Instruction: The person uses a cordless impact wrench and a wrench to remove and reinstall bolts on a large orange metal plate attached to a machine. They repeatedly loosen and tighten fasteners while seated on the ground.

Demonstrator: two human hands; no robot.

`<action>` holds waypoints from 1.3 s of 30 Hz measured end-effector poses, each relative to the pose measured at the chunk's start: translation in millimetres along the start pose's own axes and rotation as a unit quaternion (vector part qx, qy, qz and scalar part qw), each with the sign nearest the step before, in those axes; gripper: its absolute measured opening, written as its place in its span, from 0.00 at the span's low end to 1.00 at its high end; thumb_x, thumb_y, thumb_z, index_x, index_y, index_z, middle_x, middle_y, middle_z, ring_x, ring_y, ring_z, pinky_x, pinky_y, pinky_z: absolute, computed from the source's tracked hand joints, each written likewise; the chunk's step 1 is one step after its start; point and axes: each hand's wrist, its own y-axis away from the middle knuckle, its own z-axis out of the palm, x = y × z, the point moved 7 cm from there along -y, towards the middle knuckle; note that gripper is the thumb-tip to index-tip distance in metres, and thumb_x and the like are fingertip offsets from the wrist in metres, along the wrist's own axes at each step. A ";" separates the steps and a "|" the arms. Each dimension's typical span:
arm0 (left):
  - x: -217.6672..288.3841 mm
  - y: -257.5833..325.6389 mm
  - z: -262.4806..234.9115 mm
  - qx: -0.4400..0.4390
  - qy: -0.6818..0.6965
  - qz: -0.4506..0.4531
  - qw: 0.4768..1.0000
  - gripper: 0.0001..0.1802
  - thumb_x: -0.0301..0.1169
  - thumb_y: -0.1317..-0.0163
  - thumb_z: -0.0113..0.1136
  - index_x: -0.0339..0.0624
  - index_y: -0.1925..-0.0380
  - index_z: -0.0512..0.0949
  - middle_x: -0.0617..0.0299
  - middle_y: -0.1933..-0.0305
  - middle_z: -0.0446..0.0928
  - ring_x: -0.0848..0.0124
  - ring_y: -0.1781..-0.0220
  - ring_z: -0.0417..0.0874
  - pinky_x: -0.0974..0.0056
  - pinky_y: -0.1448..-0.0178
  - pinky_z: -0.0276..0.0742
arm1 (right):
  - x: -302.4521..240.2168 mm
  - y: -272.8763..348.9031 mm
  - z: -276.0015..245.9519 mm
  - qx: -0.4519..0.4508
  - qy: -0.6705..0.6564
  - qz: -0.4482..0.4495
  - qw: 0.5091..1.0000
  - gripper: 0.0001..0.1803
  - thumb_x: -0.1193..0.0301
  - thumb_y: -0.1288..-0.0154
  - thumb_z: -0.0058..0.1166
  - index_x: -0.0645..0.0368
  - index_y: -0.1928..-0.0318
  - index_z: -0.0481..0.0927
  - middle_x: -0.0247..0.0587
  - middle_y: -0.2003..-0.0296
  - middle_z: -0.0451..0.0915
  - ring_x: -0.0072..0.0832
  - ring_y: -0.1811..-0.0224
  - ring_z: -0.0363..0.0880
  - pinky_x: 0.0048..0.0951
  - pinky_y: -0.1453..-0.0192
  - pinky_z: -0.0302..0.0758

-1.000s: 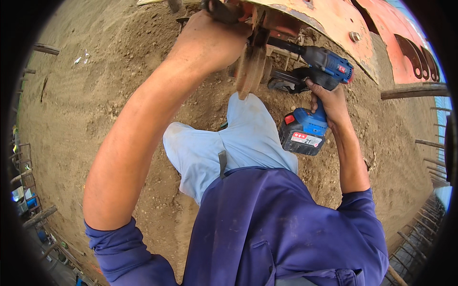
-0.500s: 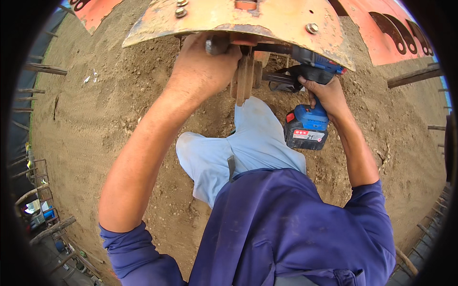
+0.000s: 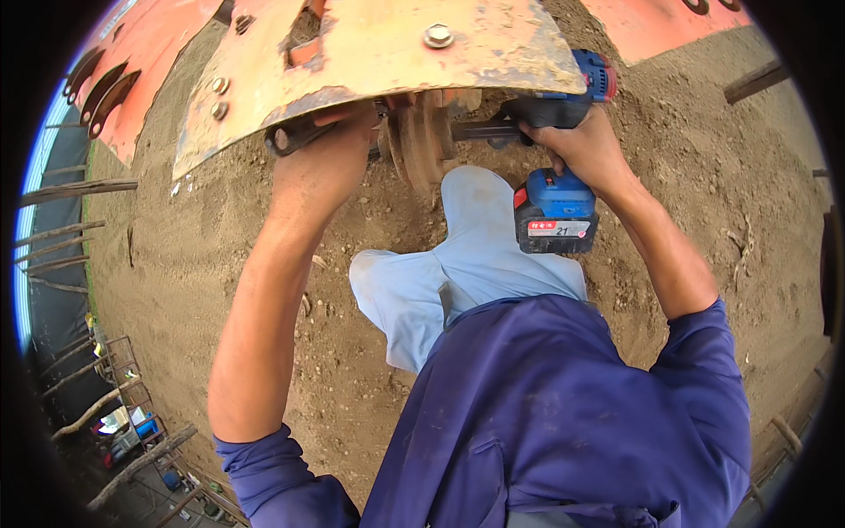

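Observation:
My right hand (image 3: 581,145) is wrapped round the handle of a blue and black cordless impact wrench (image 3: 550,110), its battery pack (image 3: 556,216) hanging below the grip. The tool's nose is hidden under the edge of a worn orange metal guard (image 3: 422,62). On the other side, my left hand (image 3: 326,158) is closed round a dark metal bar with a holed, rounded end (image 3: 282,139); the fingertips are out of sight beneath the guard. Between the two hands hangs a brown, soil-caked metal part (image 3: 415,145), smeared by motion.
Bolt heads (image 3: 437,35) stand out from the guard. More orange sheet metal (image 3: 145,66) with dark curved pieces lies at the upper left. Loose brown soil (image 3: 176,290) surrounds my legs in light blue trousers (image 3: 480,238). Wooden poles (image 3: 79,190) line the left side.
My view has shifted, and the guard sits lower and further left. My left hand has moved left and down with the bar. My right hand still grips the impact wrench. The hanging metal part has blurred.

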 end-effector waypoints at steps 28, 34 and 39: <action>-4.0 2.8 2.8 0.043 0.195 -0.128 0.971 0.15 0.33 0.22 0.54 0.36 0.47 0.83 0.49 0.53 0.86 0.57 0.53 0.86 0.55 0.45 0.80 | 11.3 -1.5 2.7 -0.010 0.021 0.054 0.998 0.12 0.73 0.33 0.72 0.63 0.53 0.85 0.31 0.76 0.80 0.18 0.84 0.73 0.24 0.81 0.70; -5.7 25.0 12.8 0.000 0.349 -0.183 0.919 0.21 0.31 0.23 0.53 0.37 0.35 0.80 0.52 0.44 0.86 0.67 0.45 0.84 0.60 0.37 0.79 | 1.9 4.5 5.7 0.005 -0.002 0.036 0.999 0.11 0.72 0.32 0.73 0.63 0.59 0.83 0.30 0.79 0.78 0.20 0.85 0.73 0.25 0.81 0.69; -28.9 40.5 37.2 0.075 0.539 -0.226 0.808 0.24 0.30 0.21 0.53 0.27 0.31 0.76 0.49 0.38 0.84 0.62 0.42 0.86 0.59 0.33 0.80 | 7.1 0.9 6.4 0.019 0.011 0.053 0.998 0.12 0.72 0.31 0.75 0.61 0.60 0.81 0.31 0.81 0.77 0.21 0.86 0.72 0.25 0.82 0.68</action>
